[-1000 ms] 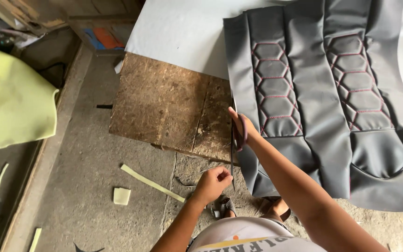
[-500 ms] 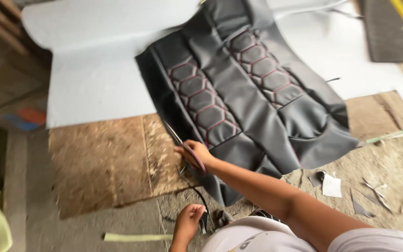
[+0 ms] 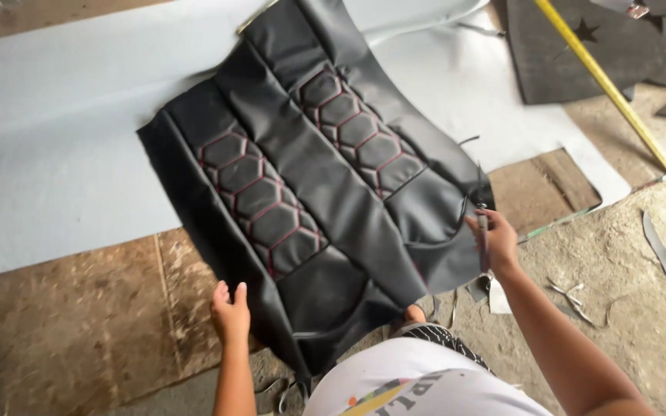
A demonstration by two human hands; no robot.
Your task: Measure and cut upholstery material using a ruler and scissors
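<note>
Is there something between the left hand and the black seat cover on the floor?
Nothing visible. The left hand lies at the near left edge of the black seat cover, beside it on the brown board.

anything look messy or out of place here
The black quilted seat cover lies askew across the grey sheet, its lower edge overhanging onto the wooden board. Offcut scraps litter the concrete floor beside the right hand.

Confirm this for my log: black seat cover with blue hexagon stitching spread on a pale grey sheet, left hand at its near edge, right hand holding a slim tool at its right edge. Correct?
Not quite. In the head view the hexagon stitching on the black seat cover is red, not blue. The rest stands: it lies on the pale grey sheet, left hand at its near edge, right hand holding a slim tool at its right edge.
</note>
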